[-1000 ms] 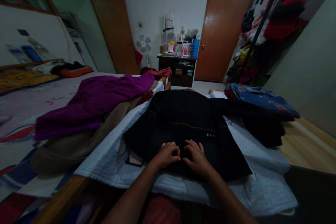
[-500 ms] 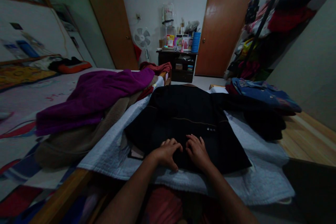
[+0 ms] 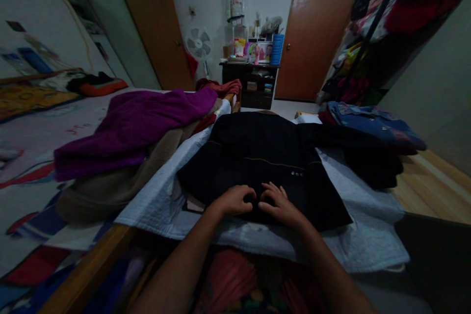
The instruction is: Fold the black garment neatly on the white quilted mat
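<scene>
Your left hand (image 3: 235, 200) and right hand (image 3: 278, 204) rested on the black, tan-stitched cloth jacket (image 3: 268, 137). Both were loosely curved, unclenched.

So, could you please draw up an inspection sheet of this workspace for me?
Surface: pale blue-grey cloth under the black garment.
Main item: black garment spread out, with a thin tan seam line and three small round studs.
Clutter: purple cloth over brown cloth on the left; folded stack with denim on top on the right.
Hands: left hand and right hand side by side at the garment's near part, fingers curved, thumbs apart from fingertips.
Cables: a thin cord-like line on the left wall.
Surroundings: fan, dark cabinet, wooden door.
</scene>
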`<state>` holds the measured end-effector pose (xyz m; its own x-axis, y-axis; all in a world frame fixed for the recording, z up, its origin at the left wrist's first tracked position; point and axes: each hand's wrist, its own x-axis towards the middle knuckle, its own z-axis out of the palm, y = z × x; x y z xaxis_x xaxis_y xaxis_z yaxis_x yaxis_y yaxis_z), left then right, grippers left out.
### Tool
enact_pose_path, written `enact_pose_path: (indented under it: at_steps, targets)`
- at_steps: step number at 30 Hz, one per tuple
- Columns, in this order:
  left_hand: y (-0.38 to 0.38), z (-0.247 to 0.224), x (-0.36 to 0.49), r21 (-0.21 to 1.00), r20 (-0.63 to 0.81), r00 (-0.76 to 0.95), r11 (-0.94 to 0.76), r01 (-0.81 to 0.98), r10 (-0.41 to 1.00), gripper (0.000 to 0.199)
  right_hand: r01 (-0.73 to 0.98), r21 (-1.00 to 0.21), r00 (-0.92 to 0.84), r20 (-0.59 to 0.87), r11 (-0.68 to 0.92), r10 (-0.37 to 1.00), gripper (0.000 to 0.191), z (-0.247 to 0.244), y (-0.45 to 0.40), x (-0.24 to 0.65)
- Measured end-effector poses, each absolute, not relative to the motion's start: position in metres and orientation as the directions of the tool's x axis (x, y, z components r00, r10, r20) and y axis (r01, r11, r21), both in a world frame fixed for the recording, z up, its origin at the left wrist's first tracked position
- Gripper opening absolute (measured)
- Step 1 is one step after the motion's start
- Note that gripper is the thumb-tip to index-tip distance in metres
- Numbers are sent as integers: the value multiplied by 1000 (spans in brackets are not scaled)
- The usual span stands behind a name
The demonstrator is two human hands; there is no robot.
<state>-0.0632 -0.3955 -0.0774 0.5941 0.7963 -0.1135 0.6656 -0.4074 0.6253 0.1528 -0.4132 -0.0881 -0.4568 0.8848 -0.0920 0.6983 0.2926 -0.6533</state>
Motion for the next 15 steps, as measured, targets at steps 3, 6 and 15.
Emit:
enact_pose_path:
  at_steps: [3,6,15]
  targets:
    - [-394,-78,-66,709,-77,553,-344,615,830,34,693,-650,-518,-148,312,842,46,-83,-420,153]
    - [-397,-76,-68,721,-53,475,-296,627,879,29,724,-625,-465,-131,291,875,32,-88,-425,149]
    - [-427,-72,-77,795,76,511,-362,488,856,23,735,-626,-404,-96,260,910,25,-92,-426,141]
